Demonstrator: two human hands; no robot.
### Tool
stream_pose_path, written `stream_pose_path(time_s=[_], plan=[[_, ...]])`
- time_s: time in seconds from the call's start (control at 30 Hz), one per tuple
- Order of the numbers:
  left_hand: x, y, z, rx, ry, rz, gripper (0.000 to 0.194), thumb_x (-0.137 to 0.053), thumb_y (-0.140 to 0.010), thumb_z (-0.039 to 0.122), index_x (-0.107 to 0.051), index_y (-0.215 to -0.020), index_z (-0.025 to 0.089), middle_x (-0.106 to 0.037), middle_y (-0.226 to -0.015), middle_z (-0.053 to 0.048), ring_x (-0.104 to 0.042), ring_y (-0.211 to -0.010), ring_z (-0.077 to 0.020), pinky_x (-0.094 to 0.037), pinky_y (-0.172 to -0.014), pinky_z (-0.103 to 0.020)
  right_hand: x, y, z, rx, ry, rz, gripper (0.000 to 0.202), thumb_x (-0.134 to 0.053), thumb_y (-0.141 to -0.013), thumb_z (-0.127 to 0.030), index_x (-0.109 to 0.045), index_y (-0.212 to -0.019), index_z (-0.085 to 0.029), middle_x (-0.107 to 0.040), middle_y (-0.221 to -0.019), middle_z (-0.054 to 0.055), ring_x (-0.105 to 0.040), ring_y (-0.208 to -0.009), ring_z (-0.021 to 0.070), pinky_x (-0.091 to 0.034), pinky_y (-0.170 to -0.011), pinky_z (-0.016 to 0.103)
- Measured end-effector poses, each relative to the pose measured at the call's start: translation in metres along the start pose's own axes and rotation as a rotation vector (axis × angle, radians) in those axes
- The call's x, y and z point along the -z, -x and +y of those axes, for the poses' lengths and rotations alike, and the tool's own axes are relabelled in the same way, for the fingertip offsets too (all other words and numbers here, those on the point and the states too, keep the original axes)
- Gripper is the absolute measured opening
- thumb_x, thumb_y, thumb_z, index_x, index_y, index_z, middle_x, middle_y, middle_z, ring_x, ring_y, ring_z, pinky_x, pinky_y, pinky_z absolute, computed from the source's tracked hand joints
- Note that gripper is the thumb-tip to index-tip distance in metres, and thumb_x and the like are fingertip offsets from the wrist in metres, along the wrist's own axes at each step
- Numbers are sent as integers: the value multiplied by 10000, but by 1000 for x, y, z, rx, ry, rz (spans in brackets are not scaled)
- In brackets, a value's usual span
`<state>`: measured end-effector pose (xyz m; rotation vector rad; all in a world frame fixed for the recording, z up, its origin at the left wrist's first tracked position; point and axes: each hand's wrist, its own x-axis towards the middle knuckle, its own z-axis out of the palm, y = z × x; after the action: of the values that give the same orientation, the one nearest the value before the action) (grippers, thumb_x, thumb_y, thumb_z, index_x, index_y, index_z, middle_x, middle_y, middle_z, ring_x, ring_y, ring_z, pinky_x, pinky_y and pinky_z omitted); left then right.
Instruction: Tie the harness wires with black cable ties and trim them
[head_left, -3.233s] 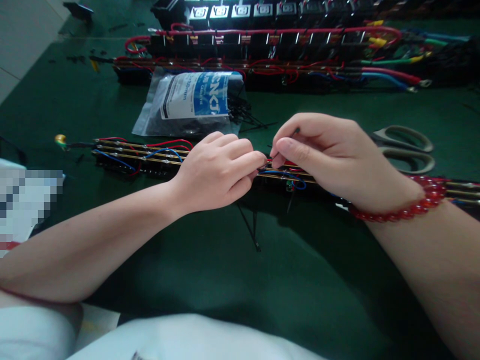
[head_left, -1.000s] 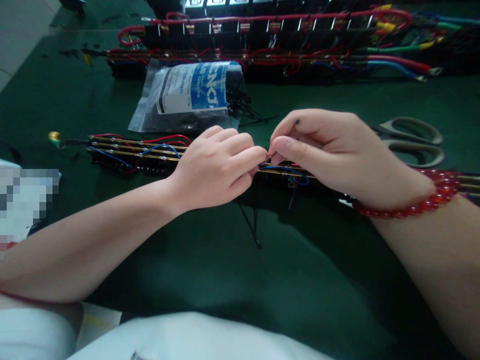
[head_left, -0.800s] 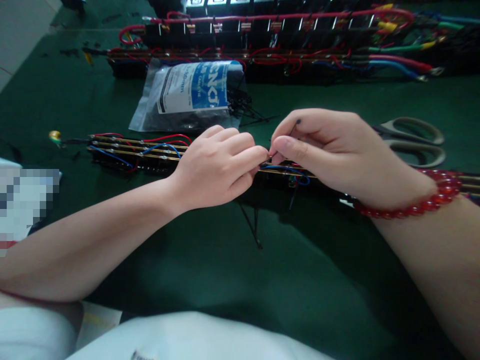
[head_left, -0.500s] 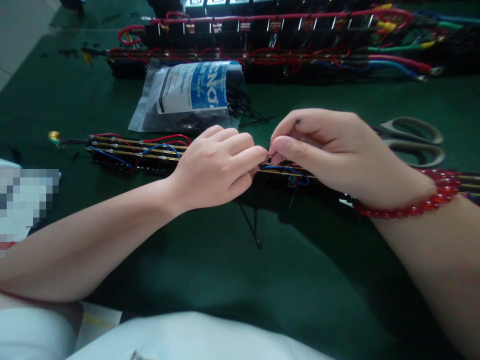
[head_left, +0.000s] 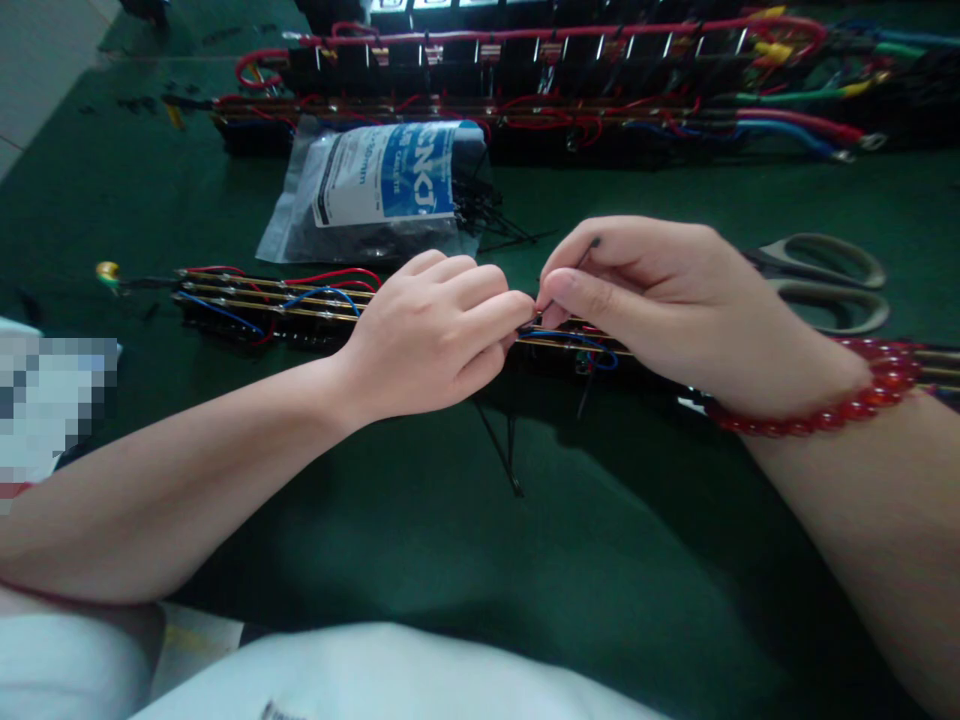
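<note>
My right hand (head_left: 630, 305) pinches a thin black cable tie (head_left: 586, 257) between thumb and forefinger; one end sticks up past the fingers. Beside it, my left hand (head_left: 442, 330) is closed over the middle of a long wired circuit-board strip (head_left: 277, 300) with brass-coloured rails and red and blue wires. The left fingertips meet the right ones at the strip, and what they grip is hidden. Loose black cable ties (head_left: 512, 455) hang down at the strip's near side, below my left hand.
A clear plastic bag (head_left: 300, 200) of black cable ties lies behind the strip, its ties spilling rightward. Scissors (head_left: 832, 280) lie beyond my right wrist. Further back, similar wired assemblies (head_left: 540, 70) stretch across the green tabletop (head_left: 420, 560). A yellow-ended lead (head_left: 109, 272) extends at left.
</note>
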<state>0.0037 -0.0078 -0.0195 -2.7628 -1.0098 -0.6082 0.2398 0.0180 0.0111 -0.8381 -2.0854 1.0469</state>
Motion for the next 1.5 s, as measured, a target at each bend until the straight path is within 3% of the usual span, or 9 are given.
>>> stream_pose_path(time_s=[0.23, 0.33, 0.43, 0.5, 0.67, 0.73, 0.87, 1.23, 1.5], plan=[[3, 2, -4, -61, 14, 161, 216, -462, -1093, 265, -612, -1249, 267, -730, -1151, -54, -705, -1021, -233, -541, -894, -430, 0, -1, 0, 21, -88, -7, 321, -699, -1066, -463, -674, -851, -226, -690, -815, -2, -630, -749, 123, -486, -651, 262], [10, 1, -2, -279, -5, 302, 159, -535, -1091, 323, -645, -1192, 268, -758, -1066, -15, -706, -966, -201, -558, -883, -398, 0, -1, 1, 12, -74, 4, 386, -663, -1076, -527, -669, -838, -224, -692, -812, 12, -630, -752, 137, -491, -654, 278], [20, -2, 6, -570, -7, 248, 141, -594, -1069, 303, -711, -997, 269, -744, -931, 44, -667, -814, -147, -560, -811, -336, -1, -1, 2, 12, -95, -6, 435, -677, -1047, -604, -663, -831, -226, -696, -807, 29, -630, -737, 148, -495, -628, 289], [24, -3, 12, -635, 15, 141, 188, -605, -1058, 277, -724, -915, 252, -720, -860, 48, -630, -739, -136, -550, -763, -332, -1, -2, 2, 9, -102, -12, 449, -671, -1044, -623, -660, -830, -228, -695, -809, 35, -631, -729, 147, -498, -613, 287], [23, -4, 17, -528, 114, -198, 174, -607, -1050, 311, -708, -930, 236, -690, -828, 13, -631, -730, -171, -482, -746, -388, -1, -2, 1, 26, -59, -11, 425, -651, -1069, -583, -660, -841, -224, -706, -834, 36, -646, -750, 144, -513, -646, 279], [20, -4, 16, -503, 126, -241, 133, -605, -1059, 293, -708, -993, 241, -702, -867, 20, -641, -740, -168, -457, -751, -387, -1, -2, 2, 24, -52, -13, 373, -643, -1085, -512, -661, -848, -226, -712, -848, 30, -654, -763, 144, -518, -662, 277], [17, -4, 15, -512, 90, -207, 185, -542, -1078, 181, -683, -967, 224, -681, -838, 29, -654, -754, -157, -434, -745, -367, -1, -2, 1, -13, -44, -11, 302, -632, -1094, -406, -656, -850, -228, -710, -845, 15, -661, -770, 143, -521, -676, 273], [19, -5, 17, -518, 14, -231, 284, -440, -1075, 100, -633, -898, 208, -669, -838, 12, -680, -774, -164, -468, -799, -358, 1, -2, 0, 13, -42, -22, 471, -636, -1062, -638, -666, -837, -226, -712, -841, 19, -654, -766, 136, -518, -670, 279], [13, -2, 20, -393, 51, -37, 256, -430, -1114, 135, -631, -977, 215, -735, -913, 28, -665, -715, -133, -471, -657, -311, 2, 1, -1, -9, 3, -24, 311, -638, -1092, -414, -678, -848, -226, -709, -853, 11, -645, -757, 146, -501, -667, 302]])
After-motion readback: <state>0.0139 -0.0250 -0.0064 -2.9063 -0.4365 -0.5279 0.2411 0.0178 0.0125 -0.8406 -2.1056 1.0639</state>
